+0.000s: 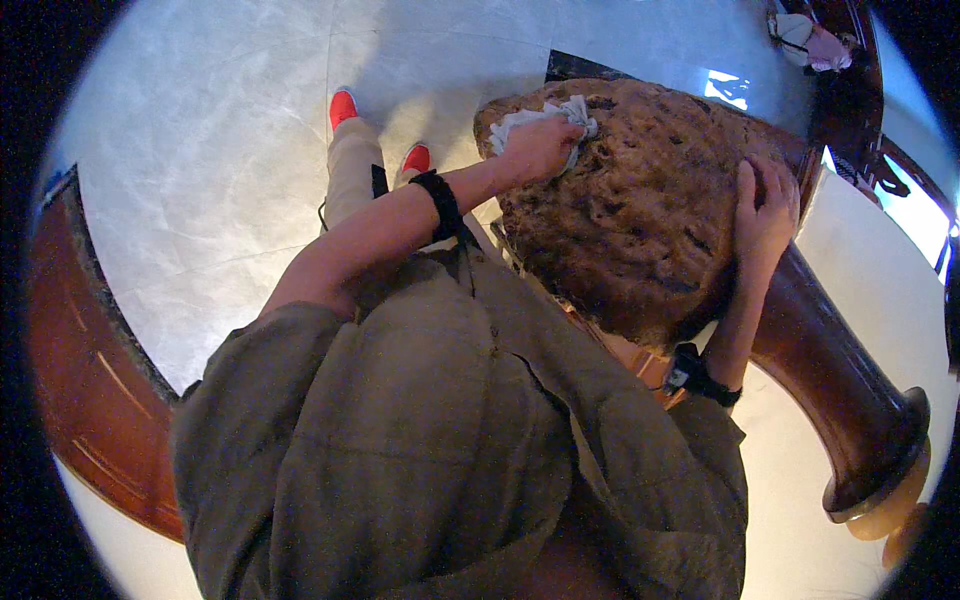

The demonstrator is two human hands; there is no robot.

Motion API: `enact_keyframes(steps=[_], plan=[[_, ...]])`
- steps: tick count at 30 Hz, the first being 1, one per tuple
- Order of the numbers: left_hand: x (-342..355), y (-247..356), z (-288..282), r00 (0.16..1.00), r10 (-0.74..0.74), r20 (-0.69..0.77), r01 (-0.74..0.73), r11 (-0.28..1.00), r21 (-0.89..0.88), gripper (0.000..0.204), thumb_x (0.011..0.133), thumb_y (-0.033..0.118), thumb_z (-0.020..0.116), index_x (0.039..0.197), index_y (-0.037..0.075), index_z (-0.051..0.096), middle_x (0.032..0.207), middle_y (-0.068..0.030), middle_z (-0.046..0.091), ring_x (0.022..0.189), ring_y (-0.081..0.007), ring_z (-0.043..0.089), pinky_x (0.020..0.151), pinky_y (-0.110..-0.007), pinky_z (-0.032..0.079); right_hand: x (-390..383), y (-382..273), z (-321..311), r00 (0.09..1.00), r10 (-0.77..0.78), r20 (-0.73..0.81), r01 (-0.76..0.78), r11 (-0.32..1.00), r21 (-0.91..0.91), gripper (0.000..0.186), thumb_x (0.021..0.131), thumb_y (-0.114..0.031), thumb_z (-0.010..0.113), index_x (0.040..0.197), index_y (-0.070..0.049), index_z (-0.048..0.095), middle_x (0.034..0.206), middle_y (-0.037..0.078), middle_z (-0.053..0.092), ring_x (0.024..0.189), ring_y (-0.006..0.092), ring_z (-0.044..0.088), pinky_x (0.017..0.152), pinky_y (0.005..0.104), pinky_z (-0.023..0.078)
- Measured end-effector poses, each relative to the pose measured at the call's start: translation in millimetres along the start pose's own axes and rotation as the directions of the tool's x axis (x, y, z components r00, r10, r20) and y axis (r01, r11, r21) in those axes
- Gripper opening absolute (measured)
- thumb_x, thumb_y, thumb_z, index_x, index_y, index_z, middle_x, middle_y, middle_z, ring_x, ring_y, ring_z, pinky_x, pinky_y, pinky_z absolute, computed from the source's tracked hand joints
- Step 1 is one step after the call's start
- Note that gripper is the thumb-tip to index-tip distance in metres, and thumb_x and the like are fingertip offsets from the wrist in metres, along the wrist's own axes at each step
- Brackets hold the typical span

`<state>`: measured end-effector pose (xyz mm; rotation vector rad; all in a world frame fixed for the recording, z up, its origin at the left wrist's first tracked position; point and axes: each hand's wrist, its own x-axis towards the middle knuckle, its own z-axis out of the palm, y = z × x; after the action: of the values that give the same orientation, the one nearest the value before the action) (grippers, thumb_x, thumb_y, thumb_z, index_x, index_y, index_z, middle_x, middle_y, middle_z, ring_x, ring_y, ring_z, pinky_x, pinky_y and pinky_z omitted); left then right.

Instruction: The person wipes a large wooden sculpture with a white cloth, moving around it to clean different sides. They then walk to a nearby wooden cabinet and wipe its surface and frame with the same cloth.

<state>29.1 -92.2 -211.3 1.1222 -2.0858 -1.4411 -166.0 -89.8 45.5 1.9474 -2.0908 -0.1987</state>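
Observation:
A large brown lumpy object (640,200) with a rough, pitted surface, like rock or raw carved wood, fills the space in front of me. On its upper left part, my left hand (545,148) presses a crumpled white cloth (575,112), its fingers closed around it. Against the right side of the lumpy object rests my right hand (766,210), thumb and bent fingers apart, with nothing seen in it. Dark bands circle both wrists.
A dark turned wooden post (830,360) slants at the right. A reddish wooden cabinet (95,380) curves along the left edge. My red shoes (343,105) stand on pale floor tiles (210,130). Pink and white items (815,45) lie at the far right.

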Motion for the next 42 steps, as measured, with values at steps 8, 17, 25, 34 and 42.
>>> enact_keyframes(steps=[8,17,25,34,42], plan=[[11,-14,-20,0.982,-0.065,0.176,0.054,0.996,0.07,0.025,0.077,0.019,0.054,0.096,0.017,0.069,0.088,-0.0125,0.067,0.086,-0.0343,0.065,0.069,-0.049,0.051,2,-1,2,0.998,-0.045,-0.052,0.047,0.998,0.043,0.027,0.083,-0.033,0.065,0.099,-0.011,0.069,0.105,0.012,0.064,0.105,0.0313,0.057,0.097,0.0435,0.04],[67,-51,3,0.998,0.039,-0.043,-0.049,0.964,-0.262,0.042,0.08,0.012,0.049,0.118,0.019,0.063,0.11,-0.0195,0.061,0.097,-0.0395,0.06,0.084,-0.051,0.048,4,-5,-1,0.996,-0.059,-0.063,0.062,0.997,0.054,0.028,0.082,-0.032,0.066,0.098,-0.01,0.069,0.105,0.013,0.064,0.105,0.0329,0.056,0.098,0.0442,0.039],[63,16,-31,0.982,-0.072,0.176,0.063,0.996,0.058,0.038,0.081,0.017,0.052,0.118,0.018,0.061,0.116,-0.0213,0.054,0.101,-0.0375,0.057,0.084,-0.049,0.049,1,-6,0,0.999,0.001,-0.038,0.003,0.995,0.1,0.027,0.082,-0.031,0.067,0.098,-0.01,0.069,0.106,0.012,0.064,0.106,0.0327,0.056,0.095,0.0411,0.042],[36,3,-14,1.0,0.02,0.004,-0.02,0.994,0.106,0.051,0.085,0.02,0.05,0.135,0.023,0.043,0.111,-0.0228,0.054,0.091,-0.0399,0.059,0.086,-0.049,0.048,-1,-7,-1,0.997,-0.05,-0.062,0.052,0.998,0.031,0.025,0.081,-0.029,0.068,0.099,-0.011,0.069,0.106,0.01,0.063,0.107,0.0299,0.056,0.094,0.0415,0.043],[31,-54,25,0.975,0.048,-0.218,-0.071,0.993,-0.096,0.043,0.081,0.013,0.052,0.123,0.02,0.057,0.111,-0.0211,0.056,0.088,-0.0398,0.061,0.077,-0.048,0.051,3,-13,-3,0.996,-0.069,-0.051,0.071,0.997,0.026,0.024,0.081,-0.026,0.068,0.099,-0.011,0.069,0.108,0.009,0.063,0.106,0.0298,0.056,0.095,0.041,0.042]])
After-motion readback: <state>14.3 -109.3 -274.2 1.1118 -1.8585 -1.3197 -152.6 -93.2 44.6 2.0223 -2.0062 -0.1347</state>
